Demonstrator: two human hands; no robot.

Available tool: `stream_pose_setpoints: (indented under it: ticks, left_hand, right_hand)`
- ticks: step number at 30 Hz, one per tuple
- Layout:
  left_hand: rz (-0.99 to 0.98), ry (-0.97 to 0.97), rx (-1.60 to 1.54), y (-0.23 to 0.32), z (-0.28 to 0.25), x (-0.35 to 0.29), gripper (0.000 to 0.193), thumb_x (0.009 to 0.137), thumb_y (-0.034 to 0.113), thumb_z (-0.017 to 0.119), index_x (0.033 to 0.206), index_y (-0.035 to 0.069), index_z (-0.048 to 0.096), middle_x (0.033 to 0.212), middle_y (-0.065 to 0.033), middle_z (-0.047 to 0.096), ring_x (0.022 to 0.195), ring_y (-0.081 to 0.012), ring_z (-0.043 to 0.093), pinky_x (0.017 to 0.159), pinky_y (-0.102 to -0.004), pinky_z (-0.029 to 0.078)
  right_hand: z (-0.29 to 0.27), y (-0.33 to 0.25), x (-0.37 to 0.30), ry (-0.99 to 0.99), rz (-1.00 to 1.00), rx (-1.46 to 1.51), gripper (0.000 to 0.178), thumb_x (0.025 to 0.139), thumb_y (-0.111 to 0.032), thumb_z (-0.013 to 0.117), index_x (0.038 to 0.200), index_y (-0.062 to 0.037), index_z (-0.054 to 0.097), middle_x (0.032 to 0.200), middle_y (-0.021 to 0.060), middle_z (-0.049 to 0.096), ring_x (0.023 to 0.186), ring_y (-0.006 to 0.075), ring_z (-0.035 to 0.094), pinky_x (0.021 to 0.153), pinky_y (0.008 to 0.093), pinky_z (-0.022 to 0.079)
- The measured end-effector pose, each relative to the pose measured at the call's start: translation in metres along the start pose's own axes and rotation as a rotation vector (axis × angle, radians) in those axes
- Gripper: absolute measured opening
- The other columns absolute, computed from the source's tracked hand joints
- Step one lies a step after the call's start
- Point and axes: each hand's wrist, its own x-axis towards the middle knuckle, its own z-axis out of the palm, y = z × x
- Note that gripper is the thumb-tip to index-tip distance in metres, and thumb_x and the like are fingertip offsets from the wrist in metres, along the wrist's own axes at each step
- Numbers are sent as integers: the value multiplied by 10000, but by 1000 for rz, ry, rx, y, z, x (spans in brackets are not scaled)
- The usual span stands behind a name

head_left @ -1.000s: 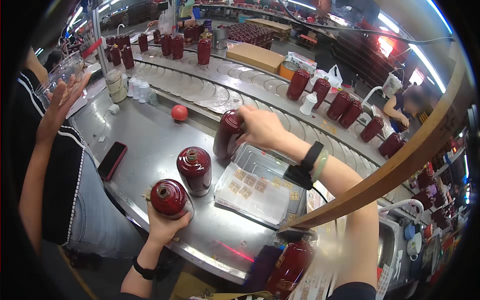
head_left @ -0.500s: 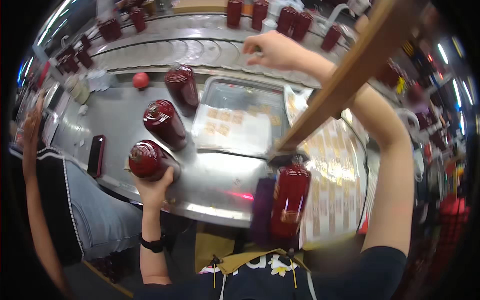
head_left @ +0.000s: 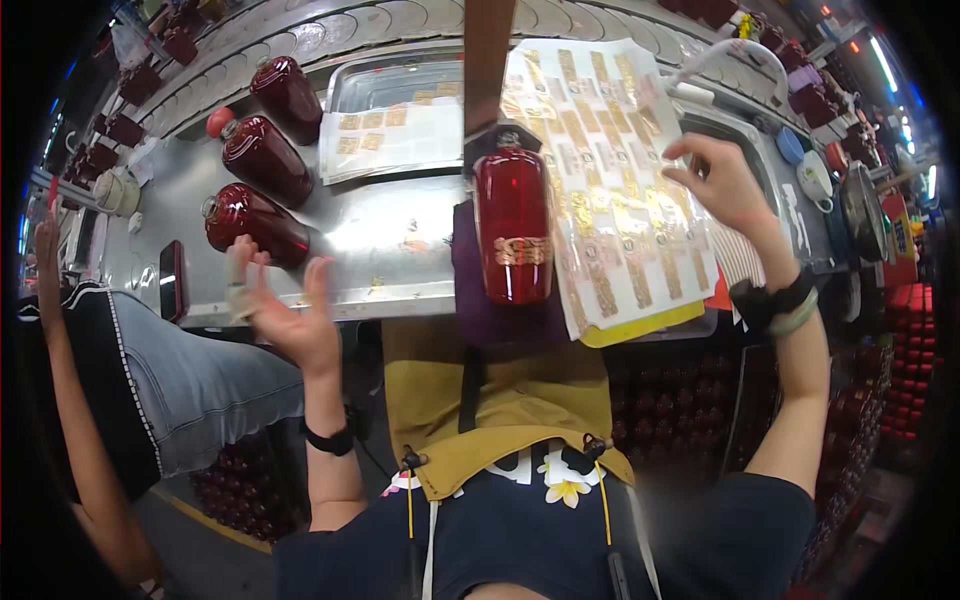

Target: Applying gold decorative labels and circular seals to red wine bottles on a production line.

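My left hand (head_left: 295, 322) is palm up with its fingers spread, holding nothing, just in front of the nearest dark red glass bottle (head_left: 252, 225). Two more red bottles (head_left: 264, 162) lean in a row behind that one on the metal table. Over the right side of a sheet of gold stickers (head_left: 625, 190) hovers my right hand (head_left: 722, 180). Its fingers are curled, with a gap between thumb and forefinger and nothing visible in them. Between my hands, a red bottle with a gold sticker (head_left: 515, 210) rests on a purple cloth (head_left: 468, 285) below a wooden bar.
The wooden bar (head_left: 488, 70) comes down in front of me. A metal tray (head_left: 395, 85) with a white sheet of small gold stickers is left of it. A phone (head_left: 173, 280) lies near a person's leg (head_left: 215, 380) at left. A conveyor (head_left: 350, 28) runs behind.
My left hand has let go of the nearest bottle and opened. My right hand has come back from above the conveyor to the sticker sheet. The view has shifted.
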Motion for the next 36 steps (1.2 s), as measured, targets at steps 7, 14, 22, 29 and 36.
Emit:
stream_pose_setpoints:
  ticks: [7, 14, 22, 29, 36]
  left_hand:
    - [54, -567, -139, 90, 67, -66, 1048, 651, 250, 995, 1511, 1, 450, 1537, -166, 428, 1421, -321, 441, 1184, -438, 369]
    - [-140, -515, -103, 109, 104, -73, 871, 654, 102, 955, 1417, 7, 546, 1365, -150, 579, 1329, -330, 528, 1173, -439, 370]
    - [-68, -506, -75, 107, 104, -70, 806, 649, 95, 945, 1370, 11, 594, 1331, -136, 591, 1301, -320, 553, 1147, -430, 407]
    - [-49, -515, -56, 107, 105, -69, 805, 651, 109, 947, 1370, 6, 600, 1310, -129, 599, 1275, -302, 570, 1131, -421, 417]
    - [-45, -522, -41, 107, 104, -73, 805, 675, 88, 935, 1395, 4, 586, 1381, -153, 586, 1304, -310, 566, 1124, -414, 429]
  right_hand:
    - [51, -6, -98, 72, 315, 167, 212, 892, -162, 792, 1017, -3, 731, 895, 113, 739, 678, 166, 608, 676, 315, 508]
    - [59, 76, -139, 186, 409, 173, 170, 890, -167, 763, 950, -8, 759, 786, 151, 736, 703, 245, 698, 692, 358, 539]
    - [19, 275, -88, 267, 806, -203, 401, 863, -362, 753, 999, 14, 770, 915, 219, 769, 910, 331, 759, 833, 420, 569]
    - [21, 324, -73, 39, 909, 24, 463, 846, -419, 770, 993, 21, 772, 819, 185, 753, 665, 292, 735, 632, 398, 584]
    - [33, 323, -79, 358, 848, -354, 380, 902, -365, 672, 1011, -21, 790, 1092, 256, 745, 1058, 413, 715, 963, 480, 542]
